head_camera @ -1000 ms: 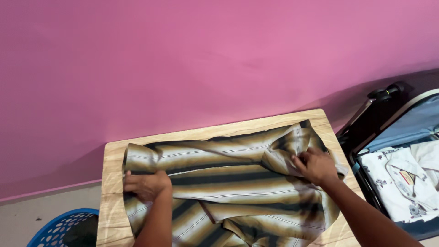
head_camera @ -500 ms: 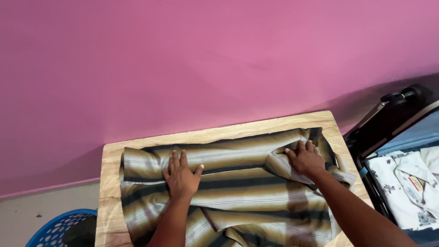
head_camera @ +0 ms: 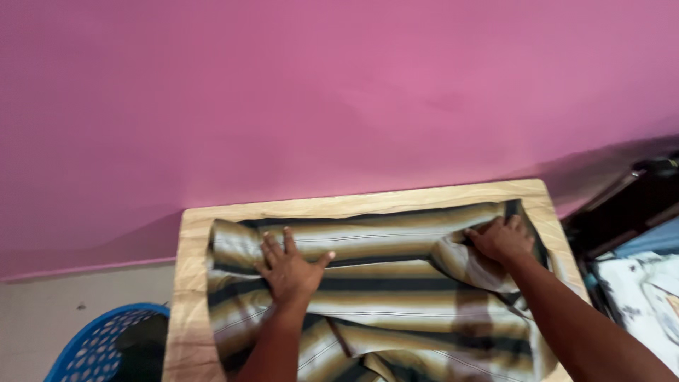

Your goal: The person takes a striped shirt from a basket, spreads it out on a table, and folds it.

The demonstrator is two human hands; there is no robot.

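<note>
head view: one camera, looking down.
shirt: striped brown-and-cream shirt (head_camera: 382,297) spread over the wooden table (head_camera: 189,283), reaching past its near edge.
left hand: left hand (head_camera: 290,269) lies flat on the shirt's left half, fingers spread, gripping nothing.
right hand: right hand (head_camera: 503,240) at the far right, fingers curled into a bunched fold; real grip or just pressing, cannot tell.
change: a second ago the left hand was bunched at the shirt's left edge; now flattened and further in. Looks like smoothing, fold not finished.
basket: blue perforated basket (head_camera: 92,346) near left, dark inside, contents unclear.
suitcase: open suitcase (head_camera: 622,212) at right, white patterned garment (head_camera: 647,297) in it.
wall: pink wall (head_camera: 339,92) behind.
</note>
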